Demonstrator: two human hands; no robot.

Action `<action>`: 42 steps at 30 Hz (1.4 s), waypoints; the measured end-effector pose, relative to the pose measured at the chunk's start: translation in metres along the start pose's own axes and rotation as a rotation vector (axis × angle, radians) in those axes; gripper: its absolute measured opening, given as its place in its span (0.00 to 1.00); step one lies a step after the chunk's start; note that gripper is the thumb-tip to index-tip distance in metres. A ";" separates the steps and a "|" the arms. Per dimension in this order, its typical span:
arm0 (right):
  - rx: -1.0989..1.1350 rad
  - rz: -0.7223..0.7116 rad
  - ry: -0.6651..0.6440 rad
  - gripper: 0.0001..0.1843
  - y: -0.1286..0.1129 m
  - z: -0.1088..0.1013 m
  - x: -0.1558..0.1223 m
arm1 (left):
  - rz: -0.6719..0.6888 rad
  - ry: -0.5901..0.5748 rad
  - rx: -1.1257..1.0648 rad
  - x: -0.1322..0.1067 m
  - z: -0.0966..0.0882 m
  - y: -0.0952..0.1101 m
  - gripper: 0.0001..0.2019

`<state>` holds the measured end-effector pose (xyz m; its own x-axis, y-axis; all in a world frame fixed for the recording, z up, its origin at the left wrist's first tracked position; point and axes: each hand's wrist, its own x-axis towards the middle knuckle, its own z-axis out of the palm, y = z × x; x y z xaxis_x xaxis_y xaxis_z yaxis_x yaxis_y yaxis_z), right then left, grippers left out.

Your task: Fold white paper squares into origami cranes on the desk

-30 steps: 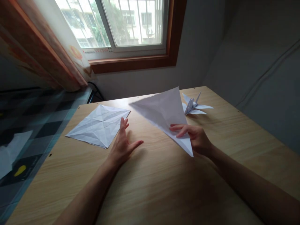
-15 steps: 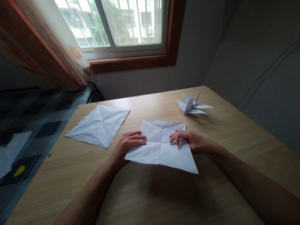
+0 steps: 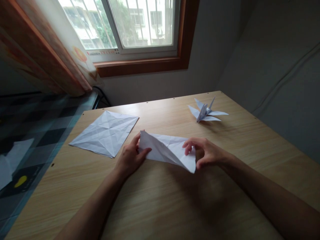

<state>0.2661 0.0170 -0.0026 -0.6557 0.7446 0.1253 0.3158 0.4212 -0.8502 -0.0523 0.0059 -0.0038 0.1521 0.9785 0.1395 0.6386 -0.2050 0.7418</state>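
A creased white sheet of paper (image 3: 165, 150) is between my hands in the middle of the table, its near edge curled up so that part of it bends over. My left hand (image 3: 130, 158) grips the sheet's left end, thumb on the front and fingers partly hidden behind. At the right end, my right hand (image 3: 205, 151) has curled fingers on the paper's surface, and its thumb is by the lower right corner. A folded white paper figure with pointed flaps (image 3: 205, 111) stands beyond my right hand. Left of my left hand lies another creased paper sheet (image 3: 107, 131), spread flat.
Everything rests on a pale wooden table (image 3: 150, 206). On the left, a lower surface with a checked cloth (image 3: 50, 123) carries some white paper (image 3: 17, 156). Past the far edge are a window (image 3: 145, 26), a curtain (image 3: 50, 46) and a wall.
The sheet in my hands was spread nearly flat and is now bent, its near edge raised. My left hand has turned, bringing its thumb onto the paper's front; my right thumb has come into view.
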 end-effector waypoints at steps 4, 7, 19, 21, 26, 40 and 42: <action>-0.097 -0.050 -0.077 0.41 -0.013 0.005 0.002 | -0.027 0.105 0.137 0.000 -0.001 0.004 0.39; -0.086 0.038 0.013 0.23 -0.014 0.012 0.004 | -0.020 0.110 0.159 0.000 -0.002 0.005 0.37; -0.533 -0.015 0.743 0.29 0.003 0.032 0.011 | 0.473 0.258 0.686 -0.003 0.014 0.003 0.30; -0.645 -0.131 0.496 0.28 -0.001 0.040 0.012 | 0.581 0.132 0.701 -0.005 0.018 0.007 0.30; -0.790 -0.112 0.021 0.37 -0.006 0.053 0.014 | 0.625 -0.272 0.715 -0.008 0.029 0.010 0.31; -1.024 -0.145 -0.090 0.20 -0.036 0.048 -0.001 | 0.493 -0.311 0.751 -0.003 0.028 0.005 0.30; -1.088 -0.186 -0.083 0.13 -0.042 0.049 0.000 | 0.475 -0.325 0.744 -0.002 0.027 0.005 0.28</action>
<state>0.2197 -0.0259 0.0078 -0.7869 0.6022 0.1352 0.6148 0.7838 0.0872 -0.0290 0.0018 -0.0179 0.6516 0.7572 0.0466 0.7568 -0.6530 0.0287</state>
